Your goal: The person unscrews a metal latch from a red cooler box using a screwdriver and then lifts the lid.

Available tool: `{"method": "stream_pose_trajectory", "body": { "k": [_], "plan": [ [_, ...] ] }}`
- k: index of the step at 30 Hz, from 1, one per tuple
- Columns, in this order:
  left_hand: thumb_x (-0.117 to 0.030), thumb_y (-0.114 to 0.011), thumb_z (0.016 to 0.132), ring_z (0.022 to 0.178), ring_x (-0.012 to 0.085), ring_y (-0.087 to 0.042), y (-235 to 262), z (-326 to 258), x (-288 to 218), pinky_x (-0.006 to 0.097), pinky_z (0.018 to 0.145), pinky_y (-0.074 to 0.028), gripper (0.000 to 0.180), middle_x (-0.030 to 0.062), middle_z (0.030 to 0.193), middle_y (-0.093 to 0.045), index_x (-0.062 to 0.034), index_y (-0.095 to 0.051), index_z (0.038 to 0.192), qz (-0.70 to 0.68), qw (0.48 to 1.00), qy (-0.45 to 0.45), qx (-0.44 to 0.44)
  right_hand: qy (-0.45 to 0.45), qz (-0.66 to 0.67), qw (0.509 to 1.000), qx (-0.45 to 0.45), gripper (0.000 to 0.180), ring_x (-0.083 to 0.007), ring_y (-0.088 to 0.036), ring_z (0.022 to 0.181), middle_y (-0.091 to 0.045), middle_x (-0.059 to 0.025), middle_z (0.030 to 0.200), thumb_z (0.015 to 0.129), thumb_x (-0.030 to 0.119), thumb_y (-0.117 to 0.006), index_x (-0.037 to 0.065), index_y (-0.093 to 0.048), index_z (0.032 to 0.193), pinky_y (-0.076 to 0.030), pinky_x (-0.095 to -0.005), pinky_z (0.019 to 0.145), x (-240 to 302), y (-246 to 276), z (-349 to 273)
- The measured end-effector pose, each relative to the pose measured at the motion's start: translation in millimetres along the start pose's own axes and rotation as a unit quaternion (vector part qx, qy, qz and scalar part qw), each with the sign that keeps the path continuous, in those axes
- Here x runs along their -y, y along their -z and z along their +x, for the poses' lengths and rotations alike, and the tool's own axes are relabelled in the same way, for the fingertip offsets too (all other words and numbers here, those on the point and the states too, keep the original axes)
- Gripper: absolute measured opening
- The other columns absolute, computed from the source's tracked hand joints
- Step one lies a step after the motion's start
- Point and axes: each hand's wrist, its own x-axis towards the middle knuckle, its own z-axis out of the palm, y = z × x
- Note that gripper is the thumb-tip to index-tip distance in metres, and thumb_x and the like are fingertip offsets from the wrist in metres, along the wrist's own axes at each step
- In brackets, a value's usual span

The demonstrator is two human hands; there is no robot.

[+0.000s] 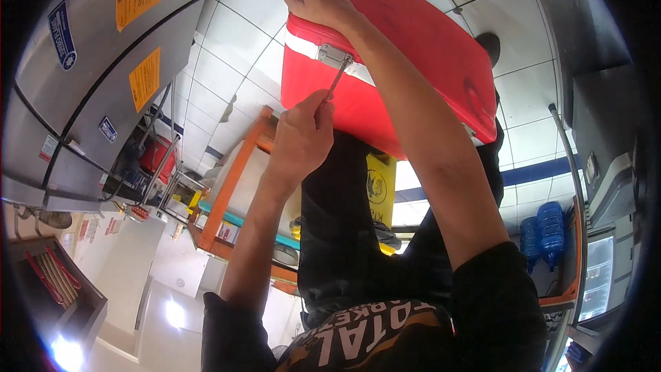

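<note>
A red cooler box (420, 41) with a white band under its lid fills the top middle of the head view. My right hand (322, 3) grips the upper left corner of its lid. Below it, my left hand (301, 139) pinches a thin metal rod (336, 83) that runs up to the grey metal latch (334, 56) on the box's front. Both forearms reach up from black sleeves at the lower edge. My dark trousers and a shoe (490, 47) show behind the box, over a white tiled floor (255, 27).
A large stainless steel machine (89, 76) with orange and blue stickers stands at the left. An orange-framed rack (234, 186) sits beside a yellow sign (380, 189). Blue water bottles (540, 231) and a glass-fronted cabinet (597, 275) are at the right, past a curved metal rail (573, 165).
</note>
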Motion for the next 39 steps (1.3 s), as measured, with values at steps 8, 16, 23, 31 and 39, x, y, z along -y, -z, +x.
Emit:
{"method": "stream_pose_trajectory", "body": {
  "k": [8,16,23,31,39],
  "plan": [
    [-0.016,-0.052,0.099,0.058,0.0293,-0.064,7,2,-8,0.038,0.052,-0.05,0.028,0.0173,0.069,-0.064,0.0057,-0.062,0.112,-0.066,0.995,0.053,0.043,-0.002,0.001,1.0,0.014,0.041,-0.0409,-0.067,0.089,-0.07,-0.0225,0.09,0.085,0.036,-0.048,0.003,-0.073,0.081,-0.052,-0.0476,0.088,1,1,-1],
    [-0.023,-0.044,0.104,0.044,0.0083,-0.048,12,-1,-14,0.025,0.037,-0.036,0.036,0.0,0.062,-0.05,0.0028,-0.056,0.126,-0.25,0.932,0.216,0.151,-0.005,0.001,1.0,0.019,0.041,-0.0416,-0.066,0.09,-0.07,-0.0229,0.091,0.084,0.035,-0.048,0.003,-0.073,0.083,-0.051,-0.047,0.089,3,-1,1],
    [-0.023,-0.044,0.105,0.045,0.0084,-0.047,11,-3,-14,0.025,0.038,-0.036,0.035,0.0006,0.062,-0.05,0.0024,-0.057,0.126,-0.249,0.937,0.204,0.132,-0.003,0.0,1.0,0.009,0.041,-0.0416,-0.066,0.092,-0.07,-0.0241,0.093,0.084,0.034,-0.047,0.002,-0.073,0.084,-0.051,-0.047,0.089,7,4,-1],
    [-0.022,-0.045,0.104,0.046,0.0082,-0.048,8,-1,-11,0.025,0.04,-0.037,0.034,0.0005,0.063,-0.05,0.0024,-0.058,0.125,-0.244,0.941,0.2,0.125,0.008,-0.001,1.0,0.003,0.041,-0.0417,-0.066,0.089,-0.069,-0.0236,0.092,0.085,0.034,-0.047,0.002,-0.073,0.083,-0.051,-0.0466,0.088,5,3,-2],
    [-0.022,-0.045,0.104,0.047,0.0077,-0.049,9,-1,-14,0.025,0.04,-0.038,0.034,0.0002,0.065,-0.052,0.0013,-0.059,0.124,-0.241,0.94,0.206,0.124,0.01,0.004,1.0,-0.001,0.042,-0.0422,-0.066,0.088,-0.069,-0.0234,0.09,0.085,0.034,-0.047,0.001,-0.072,0.08,-0.051,-0.0473,0.087,4,3,-2]
  ]
}}
